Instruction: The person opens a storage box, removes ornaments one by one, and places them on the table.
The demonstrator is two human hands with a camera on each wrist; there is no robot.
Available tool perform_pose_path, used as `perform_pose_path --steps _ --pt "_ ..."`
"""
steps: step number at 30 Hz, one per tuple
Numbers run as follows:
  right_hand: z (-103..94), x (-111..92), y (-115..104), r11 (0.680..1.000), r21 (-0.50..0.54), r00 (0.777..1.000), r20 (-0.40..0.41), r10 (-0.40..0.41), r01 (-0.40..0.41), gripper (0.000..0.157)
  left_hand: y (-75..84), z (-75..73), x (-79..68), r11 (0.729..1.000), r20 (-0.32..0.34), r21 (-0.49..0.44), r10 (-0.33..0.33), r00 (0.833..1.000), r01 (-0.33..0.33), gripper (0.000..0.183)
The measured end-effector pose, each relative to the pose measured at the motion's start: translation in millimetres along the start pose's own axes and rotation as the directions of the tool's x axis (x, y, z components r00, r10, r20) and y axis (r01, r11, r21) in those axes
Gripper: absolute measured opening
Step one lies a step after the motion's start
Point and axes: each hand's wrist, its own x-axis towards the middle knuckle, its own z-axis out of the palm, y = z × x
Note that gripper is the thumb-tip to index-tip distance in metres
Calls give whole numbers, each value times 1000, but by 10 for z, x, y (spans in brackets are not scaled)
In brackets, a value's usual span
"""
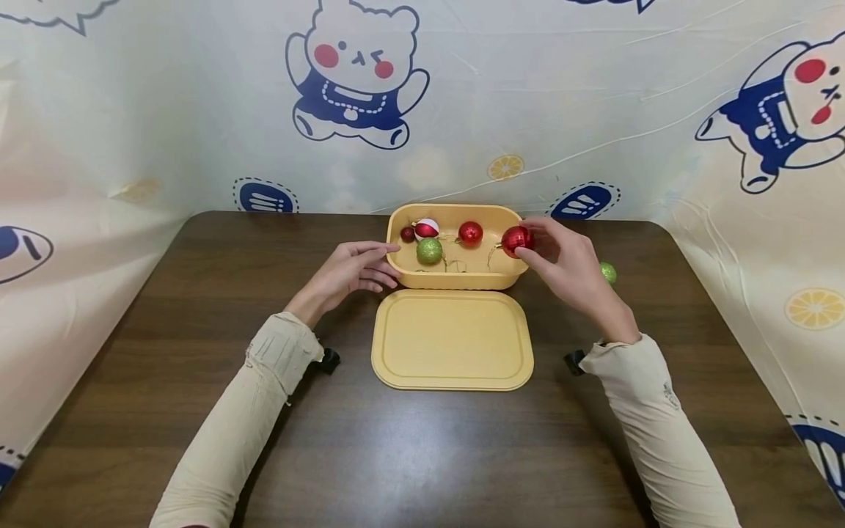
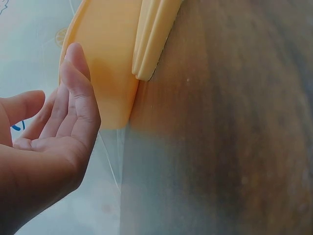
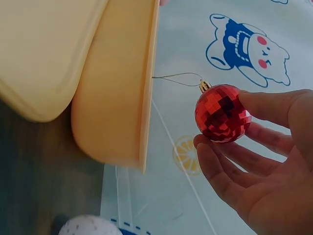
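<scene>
My right hand (image 1: pixel 576 270) pinches a shiny red faceted Christmas bauble (image 1: pixel 517 240) between thumb and fingers, over the right end of the yellow box (image 1: pixel 455 281). From the bauble's gold cap (image 3: pixel 204 86) a thin string loop reaches toward the box rim. At the box's left end, my left hand (image 1: pixel 339 273) has its fingers loosely extended against the wall, as the left wrist view also shows (image 2: pixel 73 117). Inside the box lie a green bauble (image 1: pixel 429 251), a red one (image 1: pixel 470 234), a red-and-white one (image 1: pixel 426 229) and a small dark red one (image 1: pixel 407 235).
The box's yellow lid (image 1: pixel 452 339) lies flat on the dark wooden table (image 1: pixel 422 462), just in front of the box. A green glittery bauble (image 1: pixel 608 273) sits right of my right hand, partly hidden by it. Printed cloth (image 1: pixel 462 88) hangs behind the table and at its sides.
</scene>
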Motion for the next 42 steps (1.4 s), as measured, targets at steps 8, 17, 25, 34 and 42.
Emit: perform_pose_path --steps 8,17,25,34,42 --pt "-182 -178 105 999 -22 999 -16 37 -37 41 3 10 -2 1000 5 -4 -4 1000 4 45" --pt "-393 -383 118 997 -64 998 -50 34 -38 40 -3 11 16 1000 -7 8 -2 1000 2 44" --pt "-496 -530 133 994 -91 996 -67 54 -60 39 -13 -10 19 1000 -4 9 -7 1000 7 44" --pt "-656 -611 214 986 -108 991 -32 127 -130 40 20 8 23 1000 6 23 -4 1000 4 46" --pt "-614 -616 540 962 -181 968 110 226 -204 43 14 -6 10 1000 -6 21 -13 1000 13 45"
